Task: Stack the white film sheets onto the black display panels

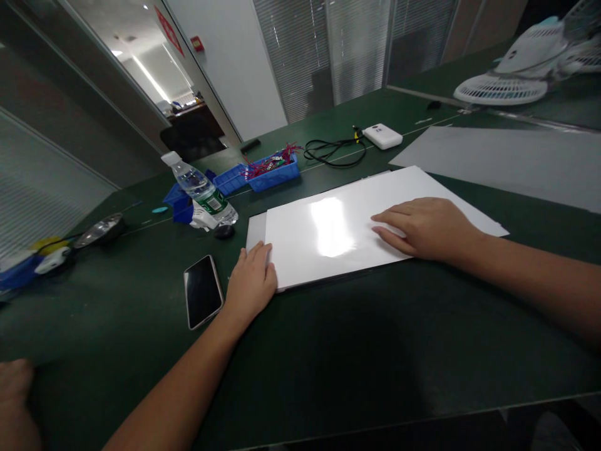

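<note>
A glossy white sheet (300,232) lies on a flat panel with a dark edge, whose grey left end (256,228) shows from under the sheet. My left hand (252,275) rests at the near left corner of sheet and panel, its fingers laid over the edge. Flat on the right part of the sheet is my right hand (422,228), fingers stretched out to the left and the thumb a little apart. A bright light reflection shows between the two hands. Neither hand grips anything that I can see.
Left of the panel lie a phone (203,291) and a water bottle (201,188). Behind it are blue bins (275,178) with red wires, a black cable (335,153) and a white box (382,136). A grey sheet (511,160) and a fan (502,89) are right. Another person's hand (15,382) shows lower left.
</note>
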`<state>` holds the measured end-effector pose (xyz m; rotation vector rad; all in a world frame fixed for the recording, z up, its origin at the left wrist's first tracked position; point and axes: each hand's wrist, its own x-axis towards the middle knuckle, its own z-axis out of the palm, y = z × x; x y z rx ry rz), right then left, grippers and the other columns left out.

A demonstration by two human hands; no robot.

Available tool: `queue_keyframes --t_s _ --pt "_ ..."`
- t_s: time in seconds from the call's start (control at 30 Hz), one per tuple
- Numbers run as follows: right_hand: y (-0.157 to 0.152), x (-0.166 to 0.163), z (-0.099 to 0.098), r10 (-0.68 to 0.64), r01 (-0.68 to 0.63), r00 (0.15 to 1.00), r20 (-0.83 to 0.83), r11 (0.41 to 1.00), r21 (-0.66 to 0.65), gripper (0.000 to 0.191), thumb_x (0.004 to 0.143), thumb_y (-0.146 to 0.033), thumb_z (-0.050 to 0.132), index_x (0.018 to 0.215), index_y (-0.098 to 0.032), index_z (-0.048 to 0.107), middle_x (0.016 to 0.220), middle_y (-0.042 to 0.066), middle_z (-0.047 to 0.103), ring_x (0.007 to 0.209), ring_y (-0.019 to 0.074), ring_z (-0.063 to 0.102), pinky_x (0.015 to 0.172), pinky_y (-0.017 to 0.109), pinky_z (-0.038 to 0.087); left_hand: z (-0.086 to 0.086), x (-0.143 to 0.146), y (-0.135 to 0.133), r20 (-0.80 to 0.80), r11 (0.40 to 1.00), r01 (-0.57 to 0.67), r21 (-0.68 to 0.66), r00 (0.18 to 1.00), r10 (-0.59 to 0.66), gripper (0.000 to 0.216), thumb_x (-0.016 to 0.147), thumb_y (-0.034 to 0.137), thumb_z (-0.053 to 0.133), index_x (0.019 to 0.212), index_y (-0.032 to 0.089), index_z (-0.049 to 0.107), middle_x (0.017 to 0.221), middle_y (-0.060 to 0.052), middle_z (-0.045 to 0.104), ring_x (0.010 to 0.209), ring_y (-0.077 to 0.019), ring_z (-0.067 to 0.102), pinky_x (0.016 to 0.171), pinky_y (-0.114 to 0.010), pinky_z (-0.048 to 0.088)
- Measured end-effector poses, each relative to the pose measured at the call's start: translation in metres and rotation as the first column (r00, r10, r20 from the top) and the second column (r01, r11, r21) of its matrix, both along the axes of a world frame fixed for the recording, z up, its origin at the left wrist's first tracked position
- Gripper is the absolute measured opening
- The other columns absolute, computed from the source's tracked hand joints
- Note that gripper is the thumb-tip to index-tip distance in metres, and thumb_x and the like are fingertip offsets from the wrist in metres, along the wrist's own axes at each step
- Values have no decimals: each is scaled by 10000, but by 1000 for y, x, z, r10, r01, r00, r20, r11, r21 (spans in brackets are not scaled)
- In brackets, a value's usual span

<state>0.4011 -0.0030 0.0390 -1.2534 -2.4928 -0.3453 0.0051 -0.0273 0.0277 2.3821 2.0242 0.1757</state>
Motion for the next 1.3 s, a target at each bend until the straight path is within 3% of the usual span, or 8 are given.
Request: queue_keyframes --t_s 0.13,0.23,0.4,0.57,0.77,0.97,1.3 --pt "3 0 -3 -215 215 976 30 976 -11 565 1100 -567 423 1147 -195 846 995 159 821 807 315 730 655 433 505 0 0 1 -5 1000 19 12 1000 -19 602 1011 180 377 1580 76 543 1702 -191 518 1614 -350 457 1400 -571 259" --pt "5 -1 -7 -246 249 966 86 968 -31 518 1093 -532 437 1043 -198 830 957 149 810 723 283 694 573 386 434 2 0 0 4 1000 28 -4 1000 -28 636 985 138 377 1602 62 515 1705 -196 512 1630 -327 436 1405 -569 242" --pt "7 -2 -6 -160 173 980 118 979 -105 496 1096 -496 434 991 -196 814 968 140 804 724 258 684 633 385 476 2 0 0 21 999 35 1 999 -35 641 984 159 396 1607 60 509 1713 -204 498 1633 -324 431 1399 -573 250" --pt "8 0 -11 -46 50 997 63 997 -57 526 1120 -527 417 1150 -191 820 1051 135 824 858 270 744 721 398 543 -4 -2 1 58 1000 4 23 998 -5 590 1066 330 402 1601 122 540 1711 -168 515 1631 -367 425 1370 -611 296" --pt "11 3 -15 79 -76 996 43 995 -65 597 1138 -529 392 1330 -136 798 1301 186 792 1108 356 759 925 529 590 -6 -3 1 29 1000 -24 -6 999 24 628 1077 451 440 1611 142 554 1728 -177 488 1634 -419 405 1339 -630 336" --pt "11 3 -15 106 -105 994 3 991 -86 579 1126 -532 431 1363 -144 791 1301 185 792 1116 358 761 951 532 582 -2 -2 0 8 998 -64 -31 998 64 658 1070 517 488 1611 151 572 1745 -172 465 1633 -462 386 1327 -622 357" --pt "12 2 -13 162 -161 987 4 984 -76 553 1119 -525 462 1371 -148 779 1271 174 803 1106 326 765 958 481 579 2 -1 0 -25 997 -65 -37 998 64 601 1088 421 478 1625 163 561 1762 -169 437 1629 -454 398 1324 -612 373"
